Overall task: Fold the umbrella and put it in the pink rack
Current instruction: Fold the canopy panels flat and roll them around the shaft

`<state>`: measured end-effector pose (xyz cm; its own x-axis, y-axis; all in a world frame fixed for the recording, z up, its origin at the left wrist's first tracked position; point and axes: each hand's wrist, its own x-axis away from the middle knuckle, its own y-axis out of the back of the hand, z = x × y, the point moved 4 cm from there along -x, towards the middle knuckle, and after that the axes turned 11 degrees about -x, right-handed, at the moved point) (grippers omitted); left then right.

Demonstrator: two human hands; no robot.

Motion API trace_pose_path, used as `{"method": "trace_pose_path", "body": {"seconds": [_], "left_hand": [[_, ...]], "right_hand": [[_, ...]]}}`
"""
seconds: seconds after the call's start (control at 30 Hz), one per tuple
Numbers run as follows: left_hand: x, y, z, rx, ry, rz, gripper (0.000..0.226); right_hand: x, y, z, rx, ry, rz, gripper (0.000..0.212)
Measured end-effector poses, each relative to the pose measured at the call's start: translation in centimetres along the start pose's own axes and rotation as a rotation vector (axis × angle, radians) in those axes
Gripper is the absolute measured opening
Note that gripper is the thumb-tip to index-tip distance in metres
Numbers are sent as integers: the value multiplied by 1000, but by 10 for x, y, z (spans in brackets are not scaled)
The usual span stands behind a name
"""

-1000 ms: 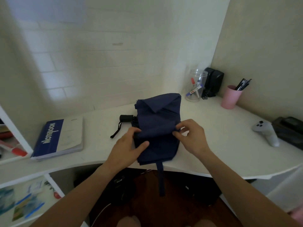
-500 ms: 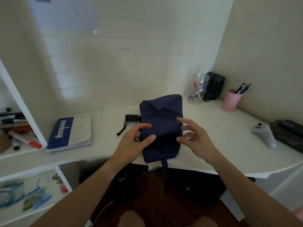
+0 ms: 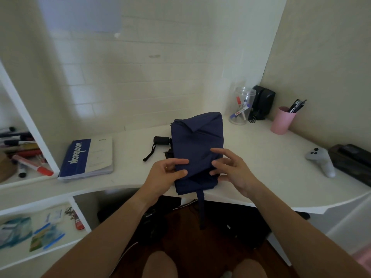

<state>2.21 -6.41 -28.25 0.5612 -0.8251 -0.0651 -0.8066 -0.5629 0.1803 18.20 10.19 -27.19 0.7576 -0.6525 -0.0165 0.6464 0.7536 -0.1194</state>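
at the far left, white shelves (image 3: 42, 141) hold a jumble of markers (image 3: 30, 165), smooth plastic barrels in red and black. next along, on the matt white worktop (image 3: 271, 167), lies a soft-covered notebook (image 3: 88, 157), blue down its spine side and slightly bowed.

the umbrella (image 3: 197, 141) lies in the middle of the worktop, near its front edge: navy cloth in loose flat folds, its short black handle (image 3: 161, 140) poking out on the left with a wrist loop (image 3: 149, 154) trailing, and its closing strap (image 3: 200, 209) dangling over the edge. the left hand (image 3: 163, 175) pinches the cloth's left edge between thumb and fingers, a closed grip on fabric alone. the right hand (image 3: 230, 169) hovers over the right side with fingers spread and curled; its grip is open, and whether the fingertips touch the cloth cannot be told.

the cloth looks thin, light and slippery, so folds would likely spring loose unless pressed flat; the hidden ribs should be stiff. a sound hold seems to be around the whole bundle, then the strap wrapped round.

further right stand a clear jar (image 3: 242, 107) of pens, a black speaker (image 3: 263, 103), a pink cup (image 3: 282, 121) and a grey controller (image 3: 321, 160). the pink rack is not clearly in view.
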Motion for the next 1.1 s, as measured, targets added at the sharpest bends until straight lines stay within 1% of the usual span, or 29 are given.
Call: {"method": "trace_pose_path", "body": {"seconds": [0.1,0.17,0.33,0.43,0.5,0.63,0.7,0.77,0.83,0.9,0.97,1.03,1.1], "left_hand": [[1,6,-1,-28,-31,-106,24],[1,10,-2,-55,-57,-134,25],[1,9,-4,-91,-100,-109,26],[3,9,-4,-92,-121,-85,27],[4,9,-2,-98,-121,-62,25],[3,6,1,-168,-153,-98,15],[2,5,5,-213,-169,-125,16],[2,6,9,-264,-174,-149,16],[3,8,14,-357,-175,-180,16],[6,8,18,-491,-179,-202,19],[9,8,20,-593,-162,-206,23],[11,8,23,-700,-164,-190,24],[14,6,24,-836,-216,-163,23]], "right_hand": [[0,3,4,3,84,-57,39],[0,9,2,-27,73,-85,35],[0,18,-4,48,32,-95,16],[1,23,0,87,37,-86,13],[4,25,2,68,29,-65,13],[9,22,5,-22,37,-62,29],[9,18,2,-40,34,-97,26],[8,16,-2,-9,41,-135,20],[8,16,-6,57,43,-151,17],[9,17,-7,180,44,-165,17],[9,16,-8,369,54,-176,20],[9,14,-13,599,49,-147,19],[11,9,-16,861,77,-125,15]]}}
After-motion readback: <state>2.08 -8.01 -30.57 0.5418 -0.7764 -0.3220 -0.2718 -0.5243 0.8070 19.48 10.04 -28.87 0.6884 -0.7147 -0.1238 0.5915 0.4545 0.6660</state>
